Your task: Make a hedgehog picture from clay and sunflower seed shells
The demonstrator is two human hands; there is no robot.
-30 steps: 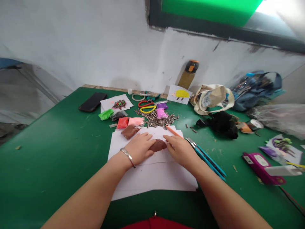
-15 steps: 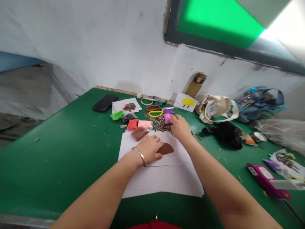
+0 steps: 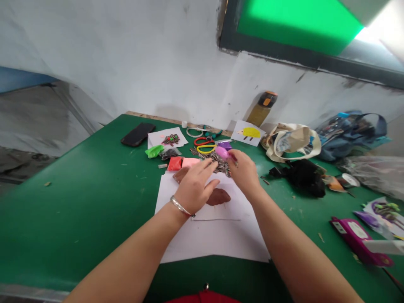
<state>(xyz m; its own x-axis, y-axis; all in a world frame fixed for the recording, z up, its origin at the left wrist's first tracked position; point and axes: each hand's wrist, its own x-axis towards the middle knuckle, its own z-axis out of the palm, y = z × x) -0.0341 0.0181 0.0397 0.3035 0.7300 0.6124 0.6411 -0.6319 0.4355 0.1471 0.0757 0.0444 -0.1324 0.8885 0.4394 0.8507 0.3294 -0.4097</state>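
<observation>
My right hand (image 3: 242, 170) pinches a small pink-purple packet (image 3: 222, 152) by its edge, above a pile of striped seeds (image 3: 222, 167). My left hand (image 3: 195, 185) is open, fingers spread, over the left part of the white paper. Under and beside it lies a brown flattened clay shape (image 3: 219, 196) on the paper (image 3: 217, 240). Partly hidden behind my left hand is a brown packet (image 3: 179, 174). Red (image 3: 175, 163) and pink packets (image 3: 190, 162) lie just beyond the paper's top edge.
Scissors with yellow and red handles (image 3: 205, 148), a phone (image 3: 138, 134), a green packet (image 3: 154, 151) and a hedgehog drawing (image 3: 248, 133) lie farther back. A bottle (image 3: 262, 108) leans by the wall. On the right are a cream bag (image 3: 292, 143), a black cloth (image 3: 303, 177) and a magenta device (image 3: 360, 240).
My right hand has lifted the pink-purple packet off the seeds. My left hand has risen from the paper and spread its fingers. The view has shifted slightly.
</observation>
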